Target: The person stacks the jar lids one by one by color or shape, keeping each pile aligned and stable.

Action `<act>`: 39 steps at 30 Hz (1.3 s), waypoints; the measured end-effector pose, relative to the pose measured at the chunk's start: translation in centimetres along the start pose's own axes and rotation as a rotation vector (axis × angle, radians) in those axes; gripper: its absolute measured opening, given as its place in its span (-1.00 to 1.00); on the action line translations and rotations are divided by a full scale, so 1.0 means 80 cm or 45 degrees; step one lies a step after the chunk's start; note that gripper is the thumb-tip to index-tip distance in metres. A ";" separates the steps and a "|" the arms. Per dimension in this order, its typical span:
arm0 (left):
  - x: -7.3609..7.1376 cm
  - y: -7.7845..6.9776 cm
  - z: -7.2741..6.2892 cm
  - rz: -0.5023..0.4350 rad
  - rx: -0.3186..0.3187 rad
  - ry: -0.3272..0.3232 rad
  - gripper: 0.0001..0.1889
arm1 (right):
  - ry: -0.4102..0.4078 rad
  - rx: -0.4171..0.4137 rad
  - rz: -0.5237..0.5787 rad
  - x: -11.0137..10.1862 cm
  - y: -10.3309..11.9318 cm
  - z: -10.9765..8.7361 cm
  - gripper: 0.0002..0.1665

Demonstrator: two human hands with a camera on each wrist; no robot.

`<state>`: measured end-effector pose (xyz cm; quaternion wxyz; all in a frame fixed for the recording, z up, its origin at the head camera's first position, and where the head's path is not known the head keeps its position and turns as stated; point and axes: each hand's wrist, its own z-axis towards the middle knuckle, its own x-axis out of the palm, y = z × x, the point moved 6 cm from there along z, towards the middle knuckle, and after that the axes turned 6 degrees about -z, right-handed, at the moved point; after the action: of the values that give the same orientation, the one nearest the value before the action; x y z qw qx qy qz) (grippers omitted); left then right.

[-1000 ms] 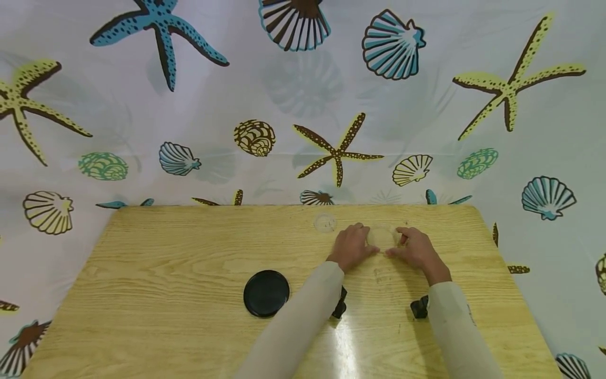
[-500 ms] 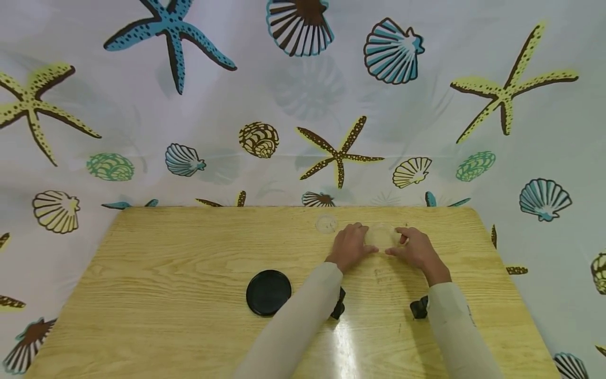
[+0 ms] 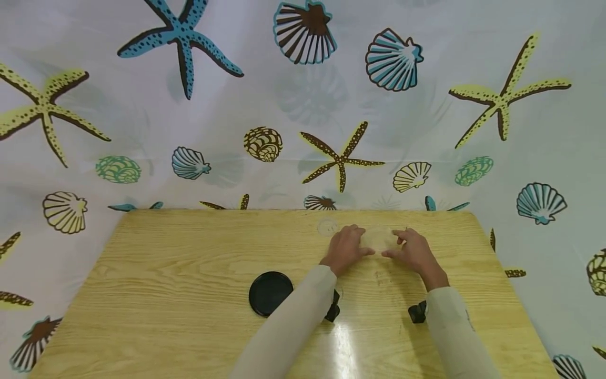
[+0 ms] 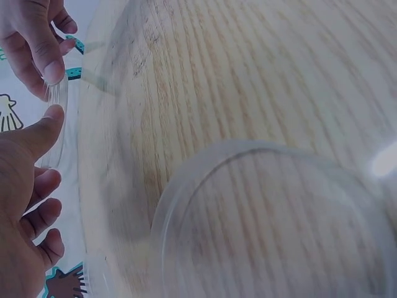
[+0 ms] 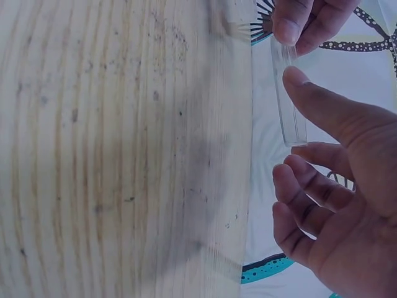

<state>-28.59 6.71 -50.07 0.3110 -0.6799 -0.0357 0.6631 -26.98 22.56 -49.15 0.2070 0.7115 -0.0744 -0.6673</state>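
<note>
Between my two hands is a clear round lid [image 3: 379, 238], shallow and see-through, held over the far part of the table. It appears edge-on in both wrist views, where its ribbed or stepped rim [image 5: 290, 118] shows. My left hand [image 3: 345, 247] grips one side, with the thumb [image 4: 51, 121] on the rim. From the opposite side my right hand [image 3: 412, 250] pinches it between thumb [image 5: 301, 79] and index finger, the other fingers curling loosely below. A second clear round piece [image 4: 162, 242] lies on the table below the left wrist, its near part cut off by the frame.
A smaller clear disc [image 3: 327, 227] lies near the table's back edge, left of the hands. A black round lid [image 3: 271, 293] sits left of the left forearm, partly overlapped by the sleeve. Behind the wooden table [image 3: 189, 252] hangs a shell-patterned cloth [image 3: 265, 179].
Both hands keep hold of the clear lid and drift slightly left with it. The head view shifts a little, so the background moves down and the black lid appears slightly farther right.
</note>
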 end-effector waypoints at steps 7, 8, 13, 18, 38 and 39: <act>-0.008 0.002 -0.005 -0.022 0.029 0.026 -0.43 | -0.010 -0.005 0.014 0.002 0.006 -0.001 -0.23; -0.009 0.003 -0.005 -0.026 0.025 0.035 -0.43 | -0.015 -0.016 0.012 0.003 0.008 -0.001 -0.23; -0.013 0.008 -0.008 -0.021 0.010 0.079 -0.42 | -0.036 -0.053 -0.004 0.004 0.016 -0.003 -0.25; -0.019 0.014 -0.011 -0.009 0.024 0.075 -0.43 | -0.021 -0.059 0.000 0.005 0.023 -0.005 -0.25; -0.033 0.023 -0.027 -0.004 0.044 0.126 -0.55 | 0.041 -0.100 0.016 0.006 0.042 -0.016 -0.27; -0.034 0.023 -0.027 0.008 0.047 0.122 -0.54 | 0.038 -0.099 0.019 0.005 0.043 -0.017 -0.27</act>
<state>-27.57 3.15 -48.66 0.3228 -0.7052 -0.0064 0.6312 -25.03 19.55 -48.15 0.2407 0.7121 -0.0507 -0.6576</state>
